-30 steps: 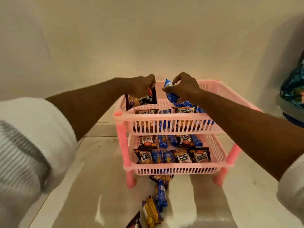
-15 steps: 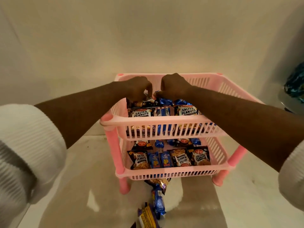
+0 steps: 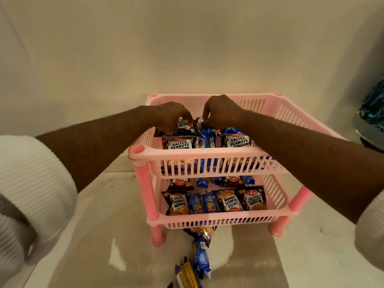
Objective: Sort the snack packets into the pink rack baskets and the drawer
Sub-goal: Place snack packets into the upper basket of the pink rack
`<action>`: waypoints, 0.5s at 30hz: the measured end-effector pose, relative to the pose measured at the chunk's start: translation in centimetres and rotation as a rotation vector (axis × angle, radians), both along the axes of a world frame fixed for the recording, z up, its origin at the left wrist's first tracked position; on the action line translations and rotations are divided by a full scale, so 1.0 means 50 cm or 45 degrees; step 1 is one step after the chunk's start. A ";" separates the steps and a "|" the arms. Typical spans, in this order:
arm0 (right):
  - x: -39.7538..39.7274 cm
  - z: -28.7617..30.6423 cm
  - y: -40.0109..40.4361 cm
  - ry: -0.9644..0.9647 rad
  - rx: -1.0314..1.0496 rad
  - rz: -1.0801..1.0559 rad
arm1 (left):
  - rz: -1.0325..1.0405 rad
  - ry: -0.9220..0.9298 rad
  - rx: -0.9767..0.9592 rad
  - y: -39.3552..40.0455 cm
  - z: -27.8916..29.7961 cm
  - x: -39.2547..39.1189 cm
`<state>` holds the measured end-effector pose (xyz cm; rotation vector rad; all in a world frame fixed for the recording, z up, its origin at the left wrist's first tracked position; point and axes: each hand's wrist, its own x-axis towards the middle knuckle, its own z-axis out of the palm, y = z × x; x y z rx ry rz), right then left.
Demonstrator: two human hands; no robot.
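A two-tier pink rack stands on the pale floor. Its top basket [image 3: 207, 155] holds salted peanut packets [image 3: 235, 141] and blue biscuit packets [image 3: 206, 142]. My left hand [image 3: 170, 115] pinches a black peanut packet [image 3: 182, 129] lying at the back left of the top basket. My right hand [image 3: 220, 111] pinches the end of a blue biscuit packet [image 3: 205, 132] beside it. The lower basket [image 3: 218, 218] holds a neat row of peanut and blue packets. Loose packets lie on the floor in front: a blue one [image 3: 201, 256] and a yellow one [image 3: 187, 274].
A plain wall rises right behind the rack. A blue patterned object [image 3: 373, 109] sits on a round base at the far right edge. A peanut packet [image 3: 200, 231] pokes out from under the rack. No drawer is in view.
Both hands have come down from above the rack's rim into the top basket, laying the black packet and the blue packet onto the back row. The camera has come closer.
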<state>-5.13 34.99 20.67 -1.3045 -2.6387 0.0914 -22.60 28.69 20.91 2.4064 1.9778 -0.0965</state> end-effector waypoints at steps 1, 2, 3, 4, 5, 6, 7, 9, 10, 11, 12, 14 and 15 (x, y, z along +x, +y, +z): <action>0.000 0.000 0.001 0.000 -0.007 0.002 | 0.007 0.002 -0.004 -0.001 0.001 0.000; 0.000 0.001 0.000 0.001 -0.009 0.009 | 0.019 0.004 -0.004 -0.003 0.001 0.000; 0.000 0.001 -0.003 0.004 -0.009 0.019 | 0.034 0.002 0.003 -0.005 0.001 0.000; 0.000 0.001 -0.007 0.012 -0.009 0.026 | 0.049 -0.006 0.016 -0.007 0.001 0.000; 0.002 0.002 -0.012 0.027 -0.010 0.029 | 0.063 -0.019 0.032 -0.012 0.003 0.003; 0.005 0.004 -0.018 0.051 -0.008 0.028 | 0.074 -0.033 0.047 -0.017 0.005 0.005; 0.009 0.007 -0.024 0.076 0.000 0.025 | 0.080 -0.050 0.064 -0.024 0.009 0.010; 0.019 0.015 -0.039 0.129 0.025 0.017 | 0.085 -0.115 0.114 -0.043 0.021 0.021; 0.025 0.022 -0.048 0.163 0.040 0.015 | 0.088 -0.161 0.146 -0.056 0.030 0.028; 0.030 0.029 -0.057 0.202 0.054 0.014 | 0.093 -0.206 0.181 -0.069 0.039 0.036; 0.037 0.037 -0.071 0.243 0.070 0.015 | 0.092 -0.244 0.220 -0.086 0.050 0.046; 0.052 0.054 -0.101 0.334 0.111 0.022 | 0.087 -0.338 0.303 -0.121 0.068 0.067; 0.061 0.062 -0.119 0.386 0.142 0.027 | 0.082 -0.386 0.354 -0.142 0.076 0.080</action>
